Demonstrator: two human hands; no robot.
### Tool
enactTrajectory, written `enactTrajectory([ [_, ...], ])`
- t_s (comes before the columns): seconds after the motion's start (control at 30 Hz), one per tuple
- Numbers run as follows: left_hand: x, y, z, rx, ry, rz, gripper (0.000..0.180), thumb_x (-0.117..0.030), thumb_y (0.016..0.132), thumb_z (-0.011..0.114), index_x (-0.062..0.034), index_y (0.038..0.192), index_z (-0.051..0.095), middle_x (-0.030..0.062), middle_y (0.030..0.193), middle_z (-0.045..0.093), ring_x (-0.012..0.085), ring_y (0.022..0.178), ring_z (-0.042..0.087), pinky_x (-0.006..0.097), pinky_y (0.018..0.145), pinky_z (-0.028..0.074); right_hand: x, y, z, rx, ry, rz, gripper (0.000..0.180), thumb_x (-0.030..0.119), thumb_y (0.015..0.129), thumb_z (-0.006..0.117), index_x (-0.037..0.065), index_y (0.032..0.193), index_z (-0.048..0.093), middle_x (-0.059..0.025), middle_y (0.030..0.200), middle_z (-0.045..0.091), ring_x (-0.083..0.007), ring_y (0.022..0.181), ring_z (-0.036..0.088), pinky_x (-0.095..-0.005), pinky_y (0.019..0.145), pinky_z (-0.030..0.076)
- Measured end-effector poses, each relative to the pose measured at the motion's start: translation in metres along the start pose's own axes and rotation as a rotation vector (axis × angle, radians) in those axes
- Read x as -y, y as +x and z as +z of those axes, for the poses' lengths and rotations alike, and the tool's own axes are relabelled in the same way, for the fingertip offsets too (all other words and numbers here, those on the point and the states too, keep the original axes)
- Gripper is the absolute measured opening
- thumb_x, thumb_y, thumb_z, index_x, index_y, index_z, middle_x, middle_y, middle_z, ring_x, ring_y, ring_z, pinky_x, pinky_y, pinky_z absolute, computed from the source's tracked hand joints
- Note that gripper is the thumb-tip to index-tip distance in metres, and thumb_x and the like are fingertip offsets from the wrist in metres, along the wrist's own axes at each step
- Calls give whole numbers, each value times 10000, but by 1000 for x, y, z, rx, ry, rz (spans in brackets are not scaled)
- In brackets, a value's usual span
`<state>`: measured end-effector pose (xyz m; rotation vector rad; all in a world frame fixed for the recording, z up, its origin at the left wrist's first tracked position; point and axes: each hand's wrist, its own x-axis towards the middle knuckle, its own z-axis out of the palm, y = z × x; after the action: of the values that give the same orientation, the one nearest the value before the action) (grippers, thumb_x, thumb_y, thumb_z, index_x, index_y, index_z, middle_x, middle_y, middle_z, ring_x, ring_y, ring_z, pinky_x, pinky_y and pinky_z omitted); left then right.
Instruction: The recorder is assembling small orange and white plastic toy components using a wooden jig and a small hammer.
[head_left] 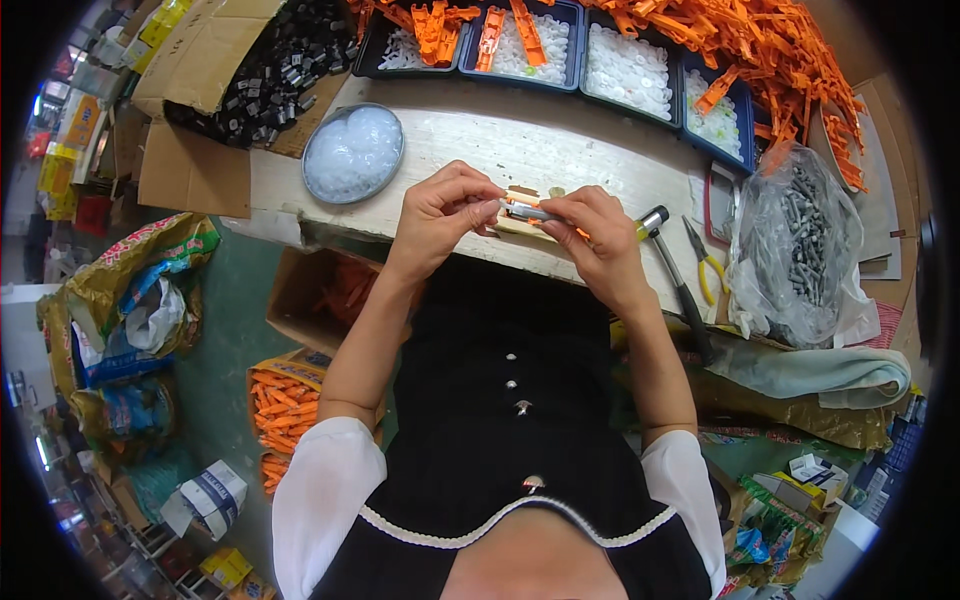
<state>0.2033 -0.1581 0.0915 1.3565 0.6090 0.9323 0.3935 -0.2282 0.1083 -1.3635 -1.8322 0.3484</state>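
Above the table's near edge, a small silver metal cylinder (526, 212) lies crosswise between my two hands, with bits of orange beside it. My right hand (603, 238) is closed on the cylinder's right end, thumb and fingers pinching it. At the other end, my left hand (447, 212) pinches with thumb and forefinger close to the cylinder's tip; a small whitish bit shows there, too small to name. A hammer (682, 290) with a dark handle rests just right of my right hand. Beside it lie pliers with yellow handles (708, 268).
A round dish (397, 165) of clear small parts stands left on the table (450, 120). Behind are a cardboard box (190, 170) of black parts, blue trays (577, 82) of white pieces and heaped orange parts (740, 35). A plastic bag (750, 285) of grey metal pieces sits right.
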Motion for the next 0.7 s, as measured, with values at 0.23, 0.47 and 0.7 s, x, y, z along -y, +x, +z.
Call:
enactTrajectory([
  [0.23,-3,-2,5,1,-73,-206,122,-33,802,598,37,900,617,84,755,591,112,635,573,219,531,475,2,-5,4,-123,-257,-222,244,32,664,671,60,899,617,-40,755,547,-195,665,493,-319,606,336],
  [0.47,-1,1,9,30,-251,-471,126,-26,784,599,42,889,609,87,723,599,109,554,570,214,431,477,-2,-19,12,-160,-256,-332,253,-17,645,594,43,891,594,-42,766,540,-202,683,494,-316,625,339],
  [0.7,13,13,23,27,-490,-636,140,-20,779,582,47,902,588,87,691,585,107,510,562,214,398,473,-14,-29,-4,-153,-223,-278,269,-18,653,615,37,916,598,-64,805,576,-218,679,520,-323,623,363],
])
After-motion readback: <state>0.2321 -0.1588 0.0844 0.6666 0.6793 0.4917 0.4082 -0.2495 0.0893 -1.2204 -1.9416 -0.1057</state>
